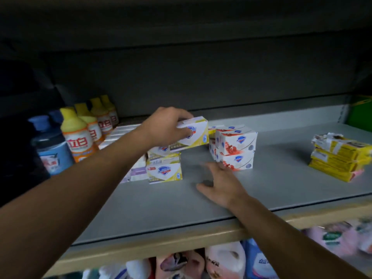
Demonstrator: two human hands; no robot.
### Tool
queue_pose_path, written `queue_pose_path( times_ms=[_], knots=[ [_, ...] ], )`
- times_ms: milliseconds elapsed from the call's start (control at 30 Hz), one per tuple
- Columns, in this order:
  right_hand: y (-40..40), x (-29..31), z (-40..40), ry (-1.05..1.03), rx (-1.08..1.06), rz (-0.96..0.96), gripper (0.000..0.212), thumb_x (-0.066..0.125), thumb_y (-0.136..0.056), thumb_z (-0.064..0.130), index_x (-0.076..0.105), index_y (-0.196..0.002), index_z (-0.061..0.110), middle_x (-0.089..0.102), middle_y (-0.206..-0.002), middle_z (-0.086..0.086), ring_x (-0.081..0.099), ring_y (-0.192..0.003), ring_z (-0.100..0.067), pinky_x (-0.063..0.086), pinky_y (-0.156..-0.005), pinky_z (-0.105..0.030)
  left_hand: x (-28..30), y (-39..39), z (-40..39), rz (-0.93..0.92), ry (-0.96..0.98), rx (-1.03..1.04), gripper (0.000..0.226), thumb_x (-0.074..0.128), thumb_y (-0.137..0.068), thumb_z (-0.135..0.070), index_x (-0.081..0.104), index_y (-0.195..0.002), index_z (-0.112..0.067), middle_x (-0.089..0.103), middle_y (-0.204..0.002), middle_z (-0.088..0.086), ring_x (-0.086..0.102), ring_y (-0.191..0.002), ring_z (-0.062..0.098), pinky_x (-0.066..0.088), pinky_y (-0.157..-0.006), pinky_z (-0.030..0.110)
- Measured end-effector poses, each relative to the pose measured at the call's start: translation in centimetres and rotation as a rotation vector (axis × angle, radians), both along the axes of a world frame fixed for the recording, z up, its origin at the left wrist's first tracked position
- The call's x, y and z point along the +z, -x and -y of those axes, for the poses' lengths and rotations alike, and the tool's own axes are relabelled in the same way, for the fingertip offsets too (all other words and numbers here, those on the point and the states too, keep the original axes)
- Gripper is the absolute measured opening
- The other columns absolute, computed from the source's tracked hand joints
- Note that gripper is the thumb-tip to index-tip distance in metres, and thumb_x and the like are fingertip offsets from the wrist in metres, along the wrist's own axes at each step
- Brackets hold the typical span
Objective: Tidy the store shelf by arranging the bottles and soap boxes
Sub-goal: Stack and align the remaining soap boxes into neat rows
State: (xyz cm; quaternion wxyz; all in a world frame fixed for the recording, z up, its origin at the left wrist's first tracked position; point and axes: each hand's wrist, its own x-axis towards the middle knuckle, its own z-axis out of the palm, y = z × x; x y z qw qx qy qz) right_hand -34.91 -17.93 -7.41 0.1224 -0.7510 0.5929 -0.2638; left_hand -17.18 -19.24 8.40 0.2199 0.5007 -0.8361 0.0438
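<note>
1. Left hand [165,125] is up over the left-middle of the shelf [281,162], fingers wrapped round a yellow-and-white soap box [196,135], which it grips from the left end and holds tilted.
2. That box sits just above a small stack of matching yellow soap boxes [165,170], low end touching or nearly touching the top of the pile; blur makes it hard to call.
3. Right hand [221,184] lies flat on the shelf surface near the front edge, fingers released and spread, holding nothing, fingertips right at the foot of the red-and-white soap boxes [235,146].
4. Those red-and-white boxes stand stacked two high in the middle of the shelf, just right of the yellow pile.
5. Over toward the right edge, well apart, a stack of yellow wrapped bars [340,160] with torn paper on top.
6. Back left corner: a row of yellow-capped orange-label bottles [80,137] running front to back, a blue bottle [50,150] beside them at the left edge.
7. Pale purple-and-white boxes [136,172] lie tucked behind the left forearm.
8. Under the front edge, a lower shelf shows blurred pink and white refill pouches [221,260].
</note>
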Motion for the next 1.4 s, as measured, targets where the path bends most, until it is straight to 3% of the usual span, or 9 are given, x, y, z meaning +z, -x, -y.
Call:
queue_pose_path(
  times_ms=[100, 200, 400, 567, 667, 933, 1133, 1267, 1400],
  knots=[
    [-0.5, 1.6, -1.0, 0.148, 0.089, 0.304, 0.091, 0.078, -0.074, 0.029, 0.028, -0.150, 0.023, 0.037, -0.150, 0.001, 0.038, -0.137, -0.015, 0.036, -0.111, -0.033, -2.7, -1.6, -2.0, -0.072, -0.077, 0.004, 0.042, 0.069, -0.086, -0.033, 0.064, -0.126, -0.021, 0.067, -0.122, -0.005, 0.060, -0.108, 0.013, 0.035, -0.078, 0.016],
    [-1.3, 3.0, -2.3, 0.267, 0.235, 0.256, 0.102, 0.081, -0.071, 0.019, 0.019, -0.150, 0.036, 0.029, -0.150, 0.009, 0.034, -0.137, -0.008, 0.036, -0.109, -0.030, -4.9, -2.7, -3.1, -0.166, -0.216, -0.007, 0.038, 0.070, -0.087, -0.030, 0.066, -0.123, -0.017, 0.066, -0.122, -0.003, 0.059, -0.112, 0.014, 0.042, -0.093, 0.020],
    [-2.3, 2.7, -3.3, 0.278, 0.305, 0.136, 0.072, 0.077, -0.075, 0.013, 0.045, -0.139, 0.025, 0.047, -0.134, 0.008, 0.047, -0.117, -0.005, 0.029, -0.090, 0.002, -8.4, -4.7, -4.5, -0.849, -0.535, -0.061, 0.022, 0.072, -0.086, -0.016, 0.069, -0.108, -0.015, 0.073, -0.102, 0.009, 0.071, -0.095, 0.020, 0.055, -0.087, 0.038],
    [-2.7, 1.2, -3.6, 0.035, 0.151, 0.552, 0.045, 0.073, -0.085, 0.032, 0.053, -0.126, 0.031, 0.060, -0.105, 0.016, 0.060, -0.090, 0.006, 0.045, -0.079, -0.009, -11.9, -5.9, -5.2, -1.337, -0.712, -0.217, 0.031, 0.067, -0.085, -0.010, 0.064, -0.116, -0.009, 0.073, -0.104, 0.011, 0.071, -0.089, 0.024, 0.059, -0.073, 0.036],
    [-3.1, 0.8, -3.3, -0.182, 0.024, 0.753, 0.032, 0.057, -0.086, 0.058, 0.065, -0.100, 0.030, 0.071, -0.086, 0.001, 0.069, -0.068, -0.015, 0.054, -0.065, -0.030, -14.2, -5.1, -5.6, -1.354, -0.712, -0.204, 0.024, 0.065, -0.085, -0.008, 0.064, -0.109, -0.009, 0.068, -0.090, 0.009, 0.063, -0.071, 0.022, 0.057, -0.069, 0.034],
    [-2.8, -0.1, -2.3, -0.282, -0.007, 0.749, 0.072, 0.040, -0.069, 0.082, 0.069, -0.093, 0.020, 0.066, -0.064, 0.002, 0.053, -0.045, -0.014, 0.038, -0.044, -0.024, -15.9, -4.2, -5.1, -1.255, -0.506, -0.072, 0.015, 0.061, -0.095, -0.025, 0.064, -0.088, -0.012, 0.062, -0.065, 0.011, 0.054, -0.052, 0.020, 0.049, -0.052, 0.029],
    [-2.1, -1.1, -2.7, -0.161, 0.067, 0.911, 0.043, 0.062, -0.059, 0.052, 0.070, -0.097, 0.033, 0.070, -0.099, 0.007, 0.067, -0.080, -0.009, 0.051, -0.068, -0.029, -15.9, -4.3, -5.6, -1.301, -0.578, -0.184, 0.030, 0.065, -0.083, -0.034, 0.065, -0.104, -0.011, 0.066, -0.081, 0.019, 0.056, -0.056, 0.024, 0.052, -0.058, 0.032],
    [-1.8, -1.4, -3.2, -0.068, 0.170, 0.759, 0.058, 0.067, -0.060, 0.030, 0.056, -0.113, 0.051, 0.062, -0.113, 0.025, 0.064, -0.100, -0.009, 0.051, -0.088, -0.029, -16.0, -4.3, -5.7, -1.268, -0.551, -0.173, 0.032, 0.064, -0.090, -0.009, 0.056, -0.121, -0.005, 0.067, -0.087, 0.019, 0.056, -0.056, 0.024, 0.053, -0.057, 0.033],
    [-2.0, -1.7, -3.1, -0.013, 0.145, 0.723, 0.073, 0.073, -0.076, 0.007, 0.043, -0.137, 0.035, 0.054, -0.122, 0.021, 0.058, -0.106, 0.000, 0.048, -0.093, -0.021, -16.0, -4.7, -5.9, -1.235, -0.527, -0.228, 0.049, 0.063, -0.085, 0.011, 0.057, -0.123, -0.019, 0.069, -0.113, 0.008, 0.054, -0.052, 0.025, 0.051, -0.051, 0.030]
  ],
)
